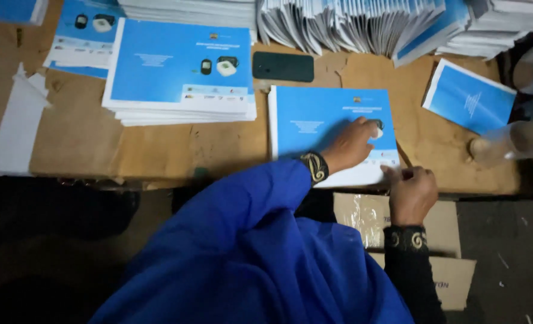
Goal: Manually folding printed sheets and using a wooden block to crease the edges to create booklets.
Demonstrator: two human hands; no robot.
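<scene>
A blue-covered booklet (314, 120) lies on the brown table (176, 147) in front of me. My left hand (352, 144) rests flat on its lower right part, fingers spread, holding nothing. My right hand (412, 192) pinches the booklet's lower right corner at the table's front edge. Both arms wear dark sleeves with gold-patterned cuffs, and a blue cloth hangs over my left arm.
A stack of the same blue booklets (179, 75) sits to the left, with another stack (77, 36) behind it. A dark phone (283, 66) lies beyond the booklet. Fanned folded sheets (350, 27) line the back. White paper strips (17, 120) lie far left. Cardboard boxes (440, 240) stand below.
</scene>
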